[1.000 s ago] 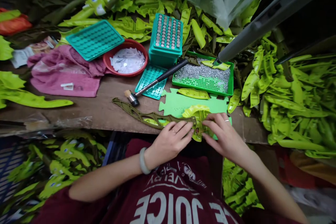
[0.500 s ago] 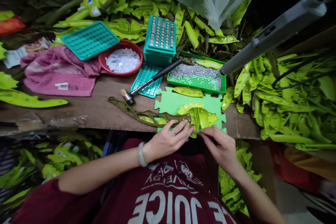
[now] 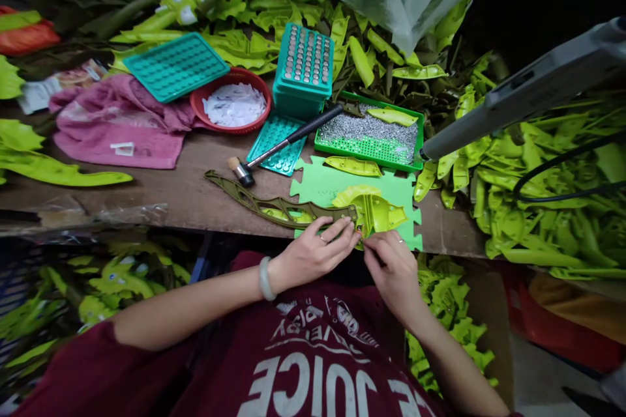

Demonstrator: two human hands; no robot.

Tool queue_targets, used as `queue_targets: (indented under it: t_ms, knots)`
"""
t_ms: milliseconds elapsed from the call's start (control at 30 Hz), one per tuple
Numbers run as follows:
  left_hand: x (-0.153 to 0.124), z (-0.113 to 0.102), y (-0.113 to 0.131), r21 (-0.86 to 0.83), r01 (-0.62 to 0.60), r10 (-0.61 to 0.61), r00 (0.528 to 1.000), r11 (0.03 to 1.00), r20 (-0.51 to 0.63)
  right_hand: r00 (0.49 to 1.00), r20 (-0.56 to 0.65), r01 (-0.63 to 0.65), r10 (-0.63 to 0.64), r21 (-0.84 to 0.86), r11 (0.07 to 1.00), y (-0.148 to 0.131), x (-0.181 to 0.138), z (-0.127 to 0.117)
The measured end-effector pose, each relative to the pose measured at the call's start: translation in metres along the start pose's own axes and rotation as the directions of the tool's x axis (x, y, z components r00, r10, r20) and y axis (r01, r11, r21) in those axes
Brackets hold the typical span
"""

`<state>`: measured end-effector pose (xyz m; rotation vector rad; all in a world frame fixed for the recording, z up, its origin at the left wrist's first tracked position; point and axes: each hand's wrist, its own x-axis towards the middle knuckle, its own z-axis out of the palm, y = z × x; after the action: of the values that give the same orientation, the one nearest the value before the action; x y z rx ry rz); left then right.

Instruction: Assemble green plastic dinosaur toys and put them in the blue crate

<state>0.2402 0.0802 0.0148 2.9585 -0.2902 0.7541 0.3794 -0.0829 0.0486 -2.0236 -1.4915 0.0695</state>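
Observation:
On the green foam mat [image 3: 308,187] lies a yellow-green plastic shell [image 3: 384,212], its ribbed inner side facing up. A long, curved olive plastic piece [image 3: 254,199] meets it at the left, with a lattice of openings along its length. My left hand [image 3: 320,247] has its fingers closed at the near edge where these two parts join. Beside it, my right hand [image 3: 394,267] is pinched at the shell's near end, and what sits between its fingertips is too small to make out. A small orange-red detail shows between the hands.
A hammer [image 3: 274,155] lies beyond the olive piece. A green tray [image 3: 369,159] holds many screws, with a grey power screwdriver [image 3: 489,107] hanging beside it. Teal trays [image 3: 176,65], a red basket [image 3: 267,114] of white strips and a pink towel [image 3: 117,124] stand left. Yellow-green parts [image 3: 528,221] pile right.
My right hand has moved left, closer to my left hand, and its fingers are pinched at the shell's near end. The left hand stays on the parts. The view has shifted slightly.

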Motion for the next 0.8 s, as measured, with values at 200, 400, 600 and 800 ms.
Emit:
queue_targets:
  t_ms: [200, 400, 600, 800]
  knots:
    - [-0.002, 0.001, 0.0, -0.038, 0.015, -0.015, 1.0, 0.999, -0.004, 0.997, 0.058, 0.054, -0.049, -0.095, 0.994, -0.004, 0.004, -0.002]
    - [-0.003, 0.001, -0.001, -0.006, -0.002, 0.002, 1.0, 1.0, -0.011, 0.977, 0.202, 0.104, -0.065, -0.19, 0.976, -0.002, 0.007, -0.008]
    - [-0.005, 0.003, -0.002, -0.07, 0.014, -0.016, 0.999, 0.997, -0.035, 0.984, 0.178, 0.0, 0.01, -0.056, 0.998, -0.001, 0.014, -0.01]
    - [-0.006, 0.006, -0.014, -0.134, -0.029, 0.019, 0.997, 0.991, -0.075, 0.986, 0.142, -0.064, 0.082, -0.125, 0.99, -0.008, 0.009, -0.005]
